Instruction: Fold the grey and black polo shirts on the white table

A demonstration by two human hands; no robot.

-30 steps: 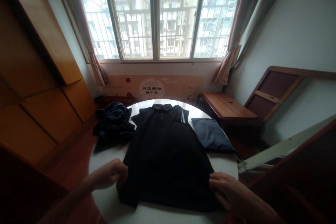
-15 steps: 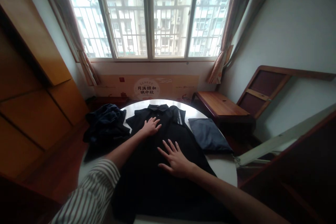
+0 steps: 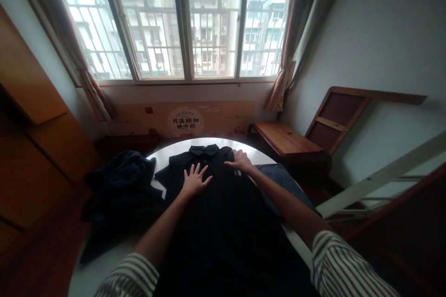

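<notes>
A black short-sleeved polo shirt (image 3: 223,222) lies spread out, its collar towards the window, on the round white table (image 3: 258,148). My left hand (image 3: 195,181) rests flat on the upper chest of the shirt, fingers spread. At the sleeve on the right side, my right hand (image 3: 241,161) touches the cloth near the shoulder, with thumb and fingers apart; the pale stripes of that sleeve are partly hidden under it. Beside the shirt on the right sits a folded dark blue-grey garment (image 3: 278,178), partly covered by my right forearm.
A heap of dark clothes (image 3: 121,181) lies at the table's left edge. Beyond the table on the right stand a low wooden bench (image 3: 285,137) and a leaning wooden frame (image 3: 343,113). Wooden cabinets (image 3: 49,148) line the left, and a barred window (image 3: 209,32) is ahead.
My right hand has moved forward from the middle of the shirt to the right sleeve. My left hand stays on the upper chest, with its fingers more spread. The view has shifted slightly.
</notes>
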